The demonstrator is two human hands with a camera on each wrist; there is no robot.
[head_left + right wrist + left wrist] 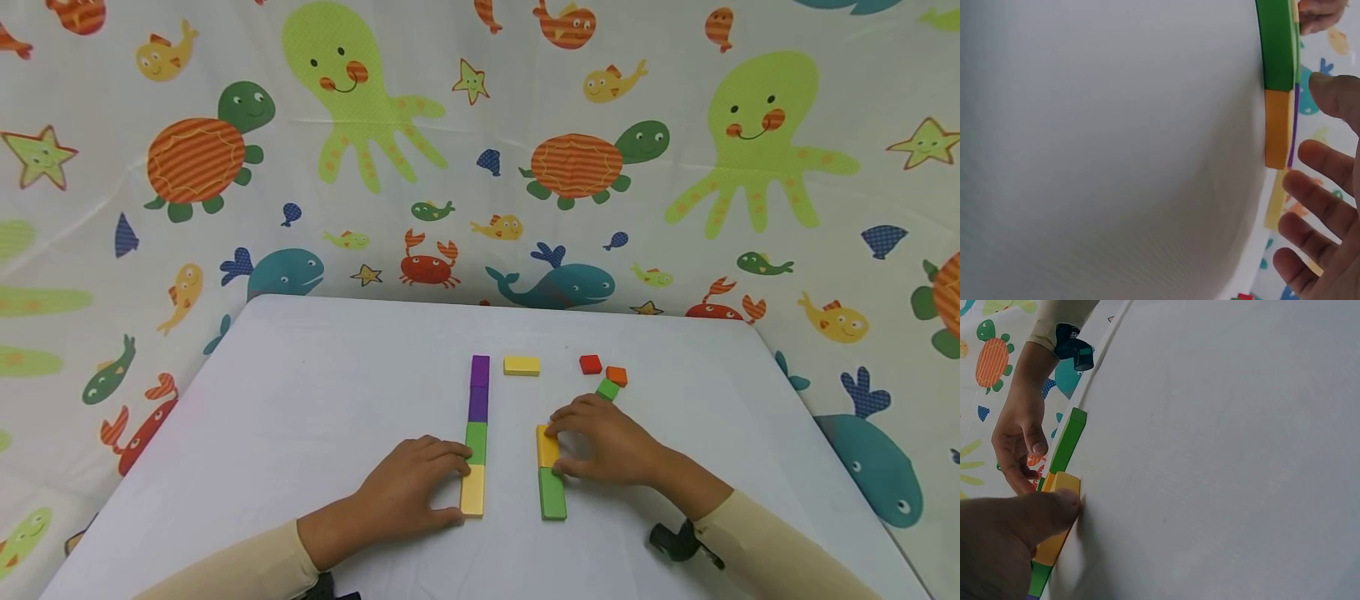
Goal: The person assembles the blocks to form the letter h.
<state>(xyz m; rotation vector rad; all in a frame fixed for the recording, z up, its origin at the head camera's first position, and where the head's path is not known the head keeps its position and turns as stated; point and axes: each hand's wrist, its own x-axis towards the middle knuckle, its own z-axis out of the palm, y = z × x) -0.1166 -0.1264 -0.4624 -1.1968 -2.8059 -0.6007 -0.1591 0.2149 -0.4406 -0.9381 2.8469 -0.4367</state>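
Observation:
My left hand (412, 483) lies along the left side of a pale yellow block (472, 493), thumb at its near corner and fingertips by the green block (476, 443) above. In the left wrist view the thumb (1054, 515) overlaps the yellow block's side. Two purple blocks (478, 403) extend this row away from me. My right hand (603, 442) is at the right side of an orange-yellow block (548, 448), with fingers spread and loosely bent in the right wrist view. A longer green block (552, 495) adjoins that block end to end.
Beyond the hands lies another yellow block (522, 367). Small red (591, 364) and orange blocks (617, 376) sit at the back right, near a green block (607, 388) partly behind my right hand. The white table (337, 375) ends at a sea-animal-print cloth (450, 167).

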